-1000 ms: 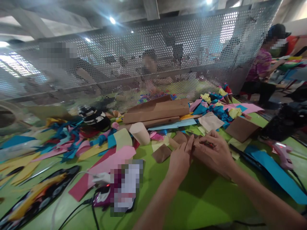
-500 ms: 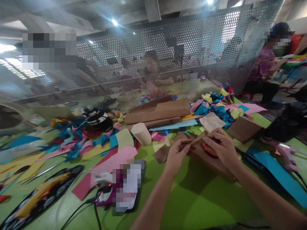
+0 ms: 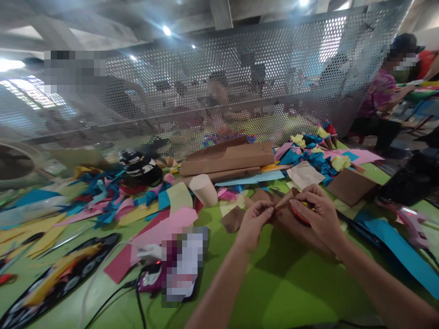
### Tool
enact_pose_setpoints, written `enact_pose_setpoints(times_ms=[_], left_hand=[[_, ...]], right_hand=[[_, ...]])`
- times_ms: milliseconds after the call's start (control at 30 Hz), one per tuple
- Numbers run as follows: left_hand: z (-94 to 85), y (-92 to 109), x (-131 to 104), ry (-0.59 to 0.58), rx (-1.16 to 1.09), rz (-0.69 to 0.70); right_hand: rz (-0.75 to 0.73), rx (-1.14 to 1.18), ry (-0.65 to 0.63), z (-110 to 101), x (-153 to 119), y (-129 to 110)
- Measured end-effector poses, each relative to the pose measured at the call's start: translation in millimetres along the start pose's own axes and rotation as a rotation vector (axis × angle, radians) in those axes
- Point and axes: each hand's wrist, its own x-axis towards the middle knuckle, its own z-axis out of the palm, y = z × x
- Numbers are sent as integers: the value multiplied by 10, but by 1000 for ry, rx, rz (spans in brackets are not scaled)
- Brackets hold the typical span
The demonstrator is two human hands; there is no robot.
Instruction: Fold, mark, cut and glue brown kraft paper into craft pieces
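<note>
Far L of the green counter (image 3: 281, 297): 1 black tray (image 3: 111, 240) w/ yellow stuff in it, heaped paper scraps behind, too many to count. Next, 1 purple plug block (image 3: 149, 279), cables attached, just beside 1 phone (image 3: 192, 265), screen blurred. Pink paper (image 3: 171, 224) behind, then 1 cream roll (image 3: 205, 191) standing tilted. 1 small brown scrap (image 3: 232, 219) close by the L hand (image 3: 255, 221), which pinches the edge of the brown paper (image 3: 291, 228), mid-counter, between both hands. R hand (image 3: 317, 212) closed round 1 red-handled tool (image 3: 302, 214), far end hidden, right up against that paper. Further R: 1 brown square (image 3: 353, 186), 1 blue sheet (image 3: 408, 256), then 1 pink glue gun (image 3: 409, 224), approx. at the edge.
</note>
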Motion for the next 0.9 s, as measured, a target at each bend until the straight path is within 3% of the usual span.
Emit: enact_pose_setpoints(times_ms=[233,400,733,900], left_hand=[[16,-11,25,55,95,45],[37,14,6,26,180,97],[38,-26,0,109,39,65],[40,-44,-17,94,-58,39]], right_hand=[[-10,-23,-3,25,1,-26],[-18,-38,5,20,6,-18],[0,-40,-23,30,-18,-34],[8,-29,-25,38,-22,-53]])
